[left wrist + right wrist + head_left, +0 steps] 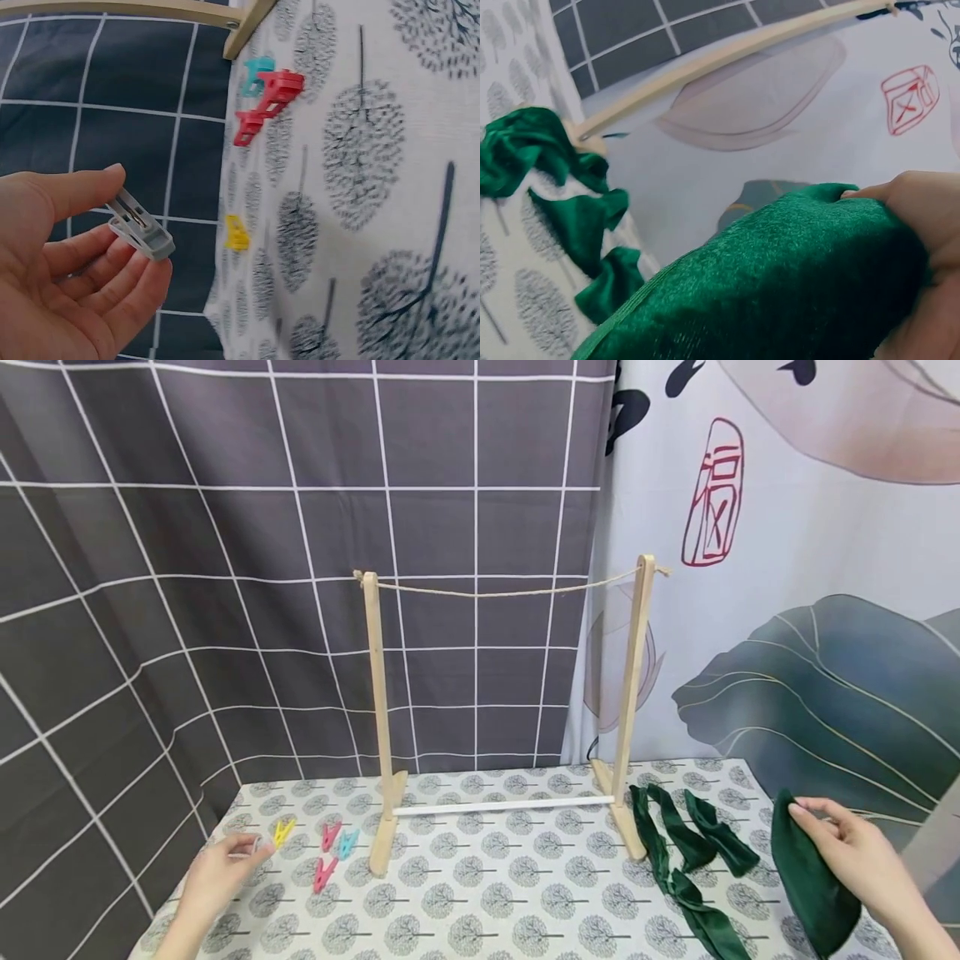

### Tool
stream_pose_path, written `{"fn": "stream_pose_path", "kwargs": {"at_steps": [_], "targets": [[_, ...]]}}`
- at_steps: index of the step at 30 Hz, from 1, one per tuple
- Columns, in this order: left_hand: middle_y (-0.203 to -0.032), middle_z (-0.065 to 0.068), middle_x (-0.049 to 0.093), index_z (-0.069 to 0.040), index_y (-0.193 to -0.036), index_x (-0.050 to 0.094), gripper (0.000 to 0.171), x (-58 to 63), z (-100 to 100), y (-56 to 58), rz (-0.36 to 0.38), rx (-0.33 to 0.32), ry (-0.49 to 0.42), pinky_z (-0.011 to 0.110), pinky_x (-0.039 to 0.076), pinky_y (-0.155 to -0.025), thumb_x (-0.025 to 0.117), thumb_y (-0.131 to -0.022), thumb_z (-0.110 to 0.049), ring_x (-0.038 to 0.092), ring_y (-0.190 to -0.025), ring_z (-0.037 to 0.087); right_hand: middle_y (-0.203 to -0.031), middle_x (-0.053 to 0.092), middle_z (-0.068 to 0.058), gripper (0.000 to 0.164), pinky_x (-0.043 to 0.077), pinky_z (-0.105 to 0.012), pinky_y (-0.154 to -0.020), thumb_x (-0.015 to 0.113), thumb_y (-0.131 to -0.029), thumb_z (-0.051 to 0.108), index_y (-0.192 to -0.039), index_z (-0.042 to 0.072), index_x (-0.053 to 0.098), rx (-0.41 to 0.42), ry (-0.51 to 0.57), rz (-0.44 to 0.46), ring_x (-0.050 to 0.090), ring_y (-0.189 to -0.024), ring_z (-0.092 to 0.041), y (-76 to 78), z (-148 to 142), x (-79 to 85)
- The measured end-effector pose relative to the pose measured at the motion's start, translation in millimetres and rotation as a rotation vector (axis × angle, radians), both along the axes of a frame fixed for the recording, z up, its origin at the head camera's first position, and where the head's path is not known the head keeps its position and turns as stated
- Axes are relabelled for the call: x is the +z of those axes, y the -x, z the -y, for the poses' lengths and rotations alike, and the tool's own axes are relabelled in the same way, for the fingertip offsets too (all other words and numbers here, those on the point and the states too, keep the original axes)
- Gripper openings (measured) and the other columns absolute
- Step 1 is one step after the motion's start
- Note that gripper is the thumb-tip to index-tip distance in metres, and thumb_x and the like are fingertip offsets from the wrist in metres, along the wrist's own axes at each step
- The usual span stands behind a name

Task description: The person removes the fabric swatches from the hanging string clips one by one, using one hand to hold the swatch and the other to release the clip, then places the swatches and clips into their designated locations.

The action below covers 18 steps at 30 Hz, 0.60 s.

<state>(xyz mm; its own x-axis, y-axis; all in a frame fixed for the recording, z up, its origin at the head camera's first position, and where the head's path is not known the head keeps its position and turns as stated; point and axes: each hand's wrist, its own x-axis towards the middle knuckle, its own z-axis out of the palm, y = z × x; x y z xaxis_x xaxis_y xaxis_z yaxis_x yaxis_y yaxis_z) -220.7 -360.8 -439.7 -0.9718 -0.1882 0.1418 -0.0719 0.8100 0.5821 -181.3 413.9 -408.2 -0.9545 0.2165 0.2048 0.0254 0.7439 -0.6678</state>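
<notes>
Between thumb and fingers my left hand [225, 870] pinches a grey clothespin [141, 227] at the table's left side. Close by lie a yellow clothespin [283, 833], two red clothespins [324, 875] and a blue one [347, 844]. At the far right my right hand [862, 852] grips a dark green velvety cloth [812, 881] by its upper edge, and the cloth hangs down. More green cloth strips [697, 842] lie crumpled on the table beside the rack's right foot.
A wooden rack [378, 693] stands at the back, with a string [487, 594] tied between its posts and a white bar [502, 806] low down. The tablecloth [525, 877] has a tree print. Curtains [435, 527] hang behind.
</notes>
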Motion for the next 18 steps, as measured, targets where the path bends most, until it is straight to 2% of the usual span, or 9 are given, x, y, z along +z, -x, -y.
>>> {"fn": "stream_pose_path", "kwargs": {"at_steps": [2,9,12,18], "targets": [[-0.112,0.033,0.065,0.017,-0.126,0.056,0.063,-6.5,0,2.6,0.007,0.005,-0.001,0.057,0.051,-0.086,0.068,-0.096,-0.036,0.066,-0.101,0.045,-0.082,0.072,-0.012,0.062,0.052,-0.033,-0.052,0.04,-0.109,0.042,-0.139,-0.012,0.04,0.014,0.007,0.056,0.064,-0.06,-0.015,0.5,-2,-4.8],[-0.099,0.032,0.067,0.022,-0.117,0.057,0.058,-25.6,-2,8.2,0.066,-0.009,-0.016,0.055,0.054,-0.08,0.072,-0.091,-0.028,0.067,-0.09,0.044,-0.098,0.072,-0.026,0.065,0.052,-0.035,-0.061,0.04,-0.108,0.043,-0.137,-0.016,0.041,0.056,0.02,0.197,0.066,-0.074,-0.017,3.6,-8,-27.4],[-0.098,0.033,0.068,0.022,-0.112,0.059,0.054,-30.4,-3,8.9,0.074,-0.013,-0.023,0.056,0.054,-0.081,0.072,-0.089,-0.025,0.067,-0.091,0.046,-0.099,0.072,-0.026,0.066,0.053,-0.037,-0.065,0.041,-0.108,0.044,-0.136,-0.016,0.043,0.056,0.025,0.245,0.067,-0.079,-0.019,6.9,-9,-39.8],[-0.093,0.032,0.068,0.021,-0.106,0.06,0.05,-35.1,-4,10.7,0.092,-0.006,-0.033,0.055,0.053,-0.079,0.073,-0.088,-0.023,0.066,-0.086,0.044,-0.095,0.074,-0.021,0.062,0.051,-0.036,-0.066,0.044,-0.108,0.04,-0.132,-0.017,0.048,0.058,-0.011,0.23,0.067,-0.078,-0.019,14.3,-5,-64.2]]}}
